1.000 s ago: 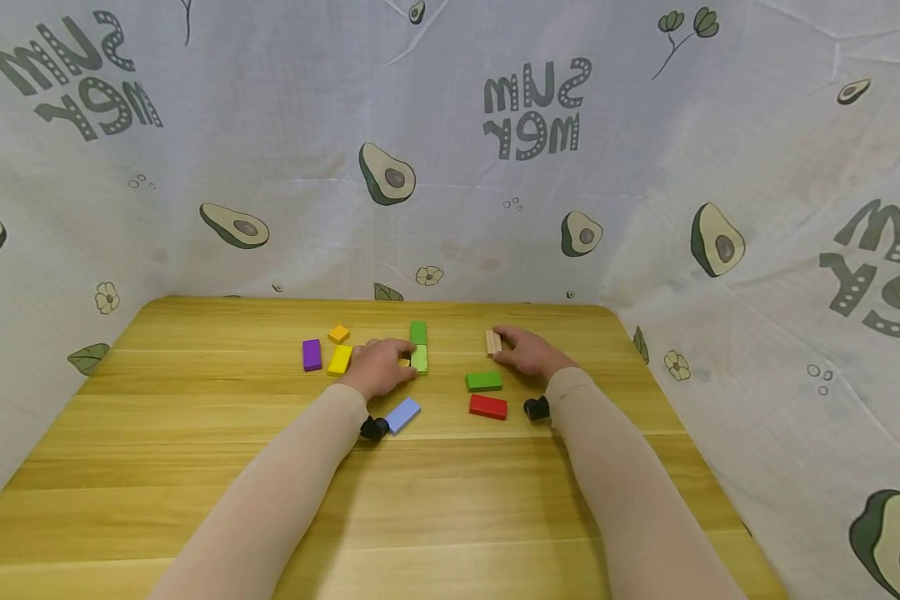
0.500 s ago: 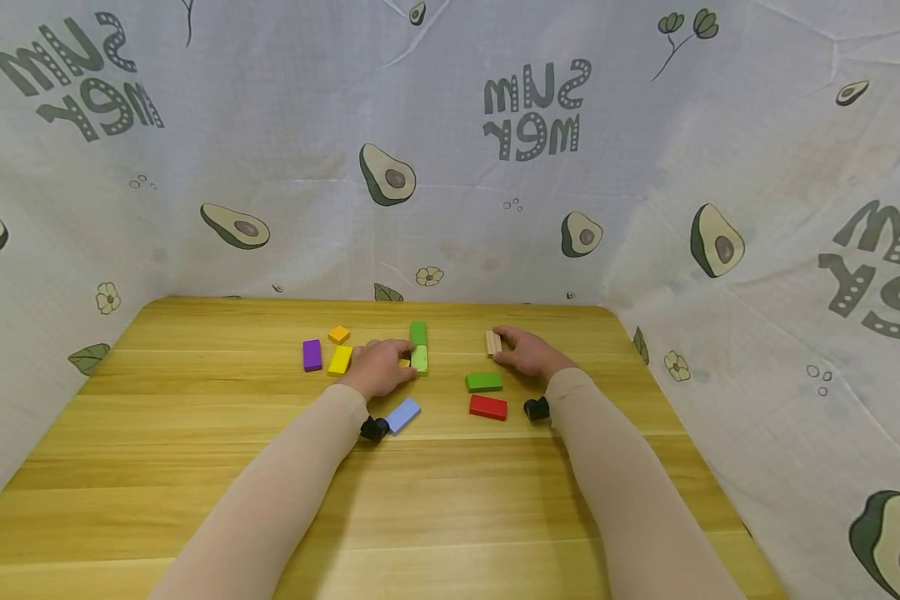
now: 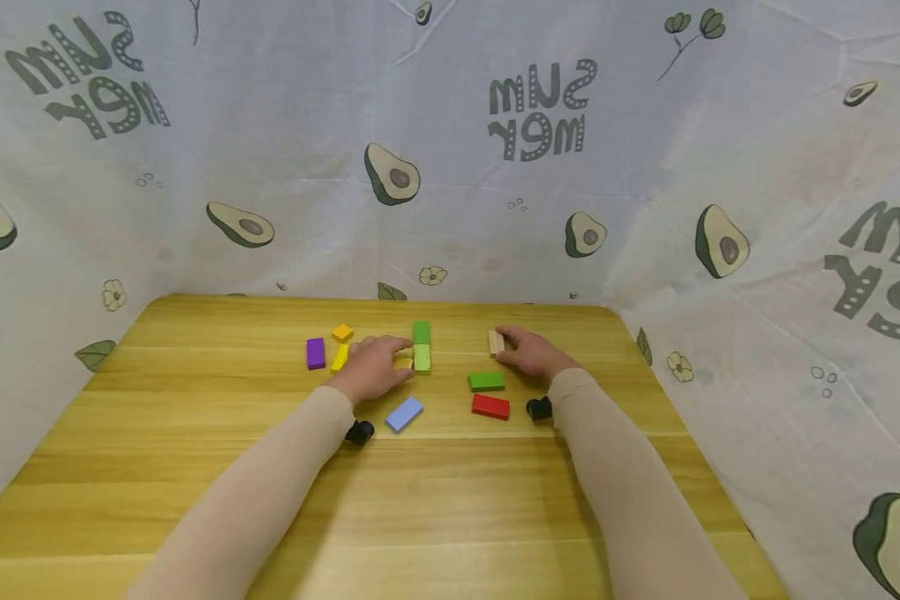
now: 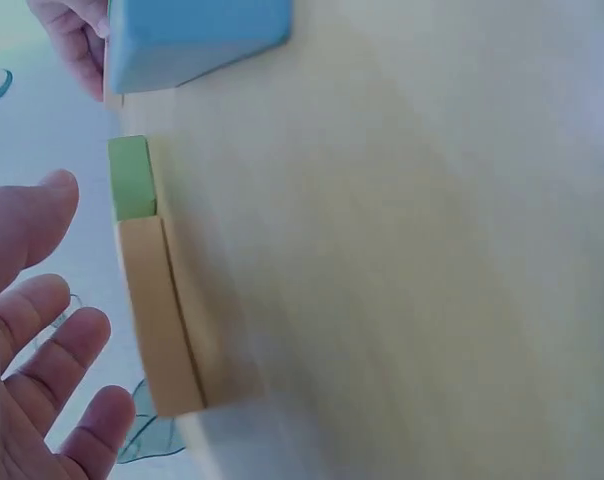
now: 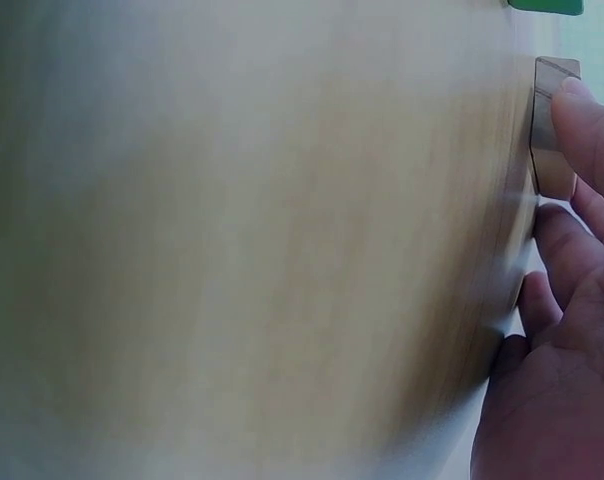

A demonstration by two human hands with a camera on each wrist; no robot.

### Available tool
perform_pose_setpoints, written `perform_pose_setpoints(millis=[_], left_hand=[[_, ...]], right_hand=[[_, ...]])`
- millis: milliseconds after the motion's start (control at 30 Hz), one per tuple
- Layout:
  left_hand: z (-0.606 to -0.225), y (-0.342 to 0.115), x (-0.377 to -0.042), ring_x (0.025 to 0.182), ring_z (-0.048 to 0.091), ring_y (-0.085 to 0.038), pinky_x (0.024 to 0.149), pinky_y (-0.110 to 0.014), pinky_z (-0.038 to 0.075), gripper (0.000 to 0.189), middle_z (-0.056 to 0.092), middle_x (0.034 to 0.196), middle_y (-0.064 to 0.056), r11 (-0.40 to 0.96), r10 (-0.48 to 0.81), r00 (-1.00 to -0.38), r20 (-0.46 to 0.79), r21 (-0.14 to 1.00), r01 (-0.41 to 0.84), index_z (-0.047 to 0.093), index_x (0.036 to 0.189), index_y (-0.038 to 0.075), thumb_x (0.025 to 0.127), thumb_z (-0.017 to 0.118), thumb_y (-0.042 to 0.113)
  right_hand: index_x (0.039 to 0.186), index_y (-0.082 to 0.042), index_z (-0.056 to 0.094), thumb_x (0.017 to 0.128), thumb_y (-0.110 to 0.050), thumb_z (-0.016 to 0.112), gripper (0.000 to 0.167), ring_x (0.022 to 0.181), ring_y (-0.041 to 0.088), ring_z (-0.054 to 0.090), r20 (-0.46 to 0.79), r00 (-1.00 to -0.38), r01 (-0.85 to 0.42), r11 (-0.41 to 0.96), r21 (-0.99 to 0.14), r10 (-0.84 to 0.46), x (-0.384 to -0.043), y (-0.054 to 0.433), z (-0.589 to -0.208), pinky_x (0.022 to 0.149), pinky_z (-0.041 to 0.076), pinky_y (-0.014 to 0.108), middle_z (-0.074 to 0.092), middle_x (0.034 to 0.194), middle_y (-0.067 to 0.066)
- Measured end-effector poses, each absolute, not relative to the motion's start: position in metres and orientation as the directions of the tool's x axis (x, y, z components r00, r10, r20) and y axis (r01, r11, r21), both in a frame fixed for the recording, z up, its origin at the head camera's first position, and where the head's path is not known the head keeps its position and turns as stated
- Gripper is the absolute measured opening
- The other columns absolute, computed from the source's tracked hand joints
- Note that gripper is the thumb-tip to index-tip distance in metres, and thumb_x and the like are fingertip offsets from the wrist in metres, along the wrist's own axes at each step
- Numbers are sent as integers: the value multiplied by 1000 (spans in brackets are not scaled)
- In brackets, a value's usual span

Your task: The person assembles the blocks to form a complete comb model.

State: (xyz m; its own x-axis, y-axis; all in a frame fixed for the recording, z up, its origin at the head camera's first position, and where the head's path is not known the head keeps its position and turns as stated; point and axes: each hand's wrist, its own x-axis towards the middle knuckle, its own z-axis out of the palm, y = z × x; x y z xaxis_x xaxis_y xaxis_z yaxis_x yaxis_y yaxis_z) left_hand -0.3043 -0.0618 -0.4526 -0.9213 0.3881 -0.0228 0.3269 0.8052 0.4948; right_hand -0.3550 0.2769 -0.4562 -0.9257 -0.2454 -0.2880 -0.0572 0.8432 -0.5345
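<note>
My left hand (image 3: 372,367) hovers beside a light orange block (image 3: 403,363), its fingers spread and apart from it. In the left wrist view this orange block (image 4: 162,315) lies end to end with a green block (image 4: 132,178). A light green block (image 3: 422,359) and a darker green block (image 3: 422,332) form a row just right of the hand. My right hand (image 3: 531,352) pinches a plain wooden block (image 3: 497,343) with line marks on top. Seen from the right wrist, the thumb presses the wooden block (image 5: 555,125) near its upper end.
Left of the left hand lie a purple block (image 3: 315,353), a yellow block (image 3: 340,358) and a small orange block (image 3: 342,332). Nearer the person are a light blue block (image 3: 404,414), a green block (image 3: 487,382) and a red block (image 3: 491,407). Printed cloth (image 3: 480,242) surrounds the wooden table (image 3: 450,517).
The left hand has drawn back slightly to the left, showing more of the orange block and covering more of the yellow one. The right hand keeps its grip on the wooden block.
</note>
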Motion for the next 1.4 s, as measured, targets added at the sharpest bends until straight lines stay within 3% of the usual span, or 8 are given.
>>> perform_pose_setpoints(millis=[233, 433, 700, 1067, 1400], left_hand=[[-446, -77, -289, 147, 45, -35, 119, -60, 29, 57, 57, 155, -5, 774, 448, -894, 12, 495, 394, 56, 152, 18, 100, 73, 34], [-443, -90, -273, 145, 50, -33, 119, -60, 32, 57, 61, 151, -4, 752, 511, -860, -13, 492, 439, 57, 152, 18, 100, 74, 31], [-444, -98, -255, 151, 46, -29, 126, -54, 32, 59, 57, 156, 0, 727, 558, -825, -90, 532, 434, 55, 154, 20, 99, 74, 31], [-452, -98, -251, 149, 47, -31, 123, -58, 29, 62, 58, 156, -2, 700, 629, -770, -108, 509, 500, 56, 153, 19, 96, 78, 30], [-450, -94, -248, 151, 43, -33, 125, -59, 25, 62, 55, 159, -1, 703, 641, -757, -127, 493, 512, 55, 154, 23, 97, 77, 31]], right_hand=[[168, -13, 26, 109, -33, 57, 69, 159, 44, 25, -292, -926, -57, 850, -524, -241, -355, 278, -456, 130, 20, 59, 27, 172, 22], [168, -13, 27, 108, -32, 58, 70, 159, 43, 26, -288, -928, -53, 846, -530, -239, -356, 280, -455, 130, 20, 58, 28, 172, 21], [168, -12, 27, 109, -32, 58, 70, 159, 44, 26, -284, -926, -66, 847, -528, -249, -355, 278, -454, 130, 20, 59, 28, 172, 22], [167, -10, 27, 109, -30, 58, 69, 160, 44, 24, -287, -926, -60, 847, -529, -245, -356, 275, -456, 130, 19, 59, 26, 173, 22], [167, -10, 27, 109, -29, 57, 68, 160, 44, 24, -279, -927, -63, 837, -544, -251, -352, 274, -453, 130, 18, 59, 27, 172, 22]])
